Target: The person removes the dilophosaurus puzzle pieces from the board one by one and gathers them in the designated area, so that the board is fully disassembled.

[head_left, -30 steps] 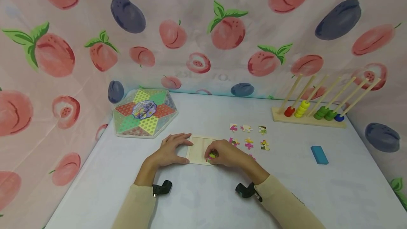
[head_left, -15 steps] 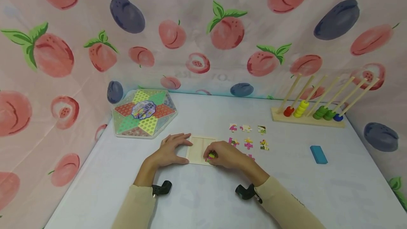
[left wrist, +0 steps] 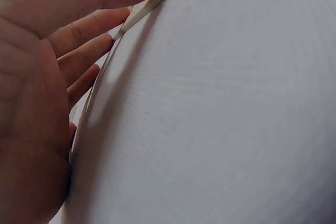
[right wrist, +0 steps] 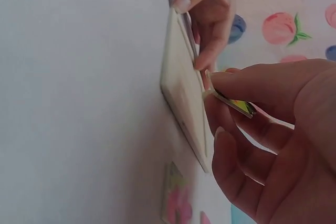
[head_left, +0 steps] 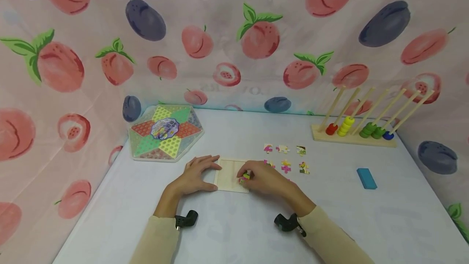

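Observation:
The pale wooden puzzle tray (head_left: 227,176) lies flat between my hands, its visible inside bare wood. My left hand (head_left: 194,176) rests at its left edge, thumb and fingers extended and touching the rim. With thumb and fingertips my right hand (head_left: 265,177) pinches a colourful jigsaw piece (head_left: 244,177) over the tray's right part. In the right wrist view that jigsaw piece (right wrist: 239,106) is tilted and partly hidden by the thumb. Other loose jigsaw pieces (head_left: 286,166) lie in rows right of the tray, some partly covered by my right hand.
A hexagonal Chinese checkers board (head_left: 154,146) lies at the back left. At the back right stands a wooden bead abacus (head_left: 355,138) with upright rods. A blue block (head_left: 367,178) lies on the right of the white table (head_left: 227,231). Behind hangs a fruit-print cloth (head_left: 227,31).
My right hand has shifted slightly right with the jigsaw piece, which shows at a different tilt. The left hand stays at the tray's edge. The head view has moved a little.

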The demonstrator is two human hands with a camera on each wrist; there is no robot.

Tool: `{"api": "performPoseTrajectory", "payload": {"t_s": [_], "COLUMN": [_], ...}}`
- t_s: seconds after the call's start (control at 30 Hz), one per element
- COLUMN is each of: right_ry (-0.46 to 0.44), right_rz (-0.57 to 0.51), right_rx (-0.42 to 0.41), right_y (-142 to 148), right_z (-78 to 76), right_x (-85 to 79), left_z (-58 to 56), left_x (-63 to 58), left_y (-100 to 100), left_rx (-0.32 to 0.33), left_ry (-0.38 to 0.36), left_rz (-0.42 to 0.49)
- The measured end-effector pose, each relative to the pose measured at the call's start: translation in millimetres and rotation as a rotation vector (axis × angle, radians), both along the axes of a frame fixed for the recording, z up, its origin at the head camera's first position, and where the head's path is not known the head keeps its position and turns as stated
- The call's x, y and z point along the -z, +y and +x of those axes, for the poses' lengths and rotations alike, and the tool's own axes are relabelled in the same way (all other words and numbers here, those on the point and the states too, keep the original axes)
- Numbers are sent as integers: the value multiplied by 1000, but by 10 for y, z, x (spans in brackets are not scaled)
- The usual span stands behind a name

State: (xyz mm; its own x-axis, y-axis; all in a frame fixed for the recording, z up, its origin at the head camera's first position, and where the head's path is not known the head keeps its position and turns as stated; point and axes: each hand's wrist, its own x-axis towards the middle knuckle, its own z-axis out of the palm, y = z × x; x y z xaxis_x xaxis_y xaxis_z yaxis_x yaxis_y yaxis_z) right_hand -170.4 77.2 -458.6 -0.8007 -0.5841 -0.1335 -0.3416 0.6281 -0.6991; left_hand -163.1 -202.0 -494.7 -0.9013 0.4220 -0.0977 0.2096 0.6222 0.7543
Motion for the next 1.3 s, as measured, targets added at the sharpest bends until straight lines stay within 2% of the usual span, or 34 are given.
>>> {"api": "performPoseTrajectory", "payload": {"t_s": [0.17, 0.3, 0.5, 0.77, 1.03, 1.3], "right_ry": [0, 40, 54, 72, 17, -60], "right_rz": [-20, -35, -69, -18, 4, -21], "right_rx": [19, 33, 104, 216, 251, 287], "right_y": [165, 337, 669, 1093, 1359, 1547], "right_z": [9, 11, 37, 109, 174, 224], "right_x": [-109, -192, -259, -277, -213, -114], "left_z": [-4, -8, -2, -5, 3, 0], "left_x": [9, 15, 38, 17, 12, 17], "left_y": [2, 5, -2, -20, -22, -18], "left_rx": [2, 2, 13, 10, 2, 1], "left_ry": [4, 2, 13, 19, 8, 11], "left_rz": [-1, 6, 14, -11, -8, -8]}}
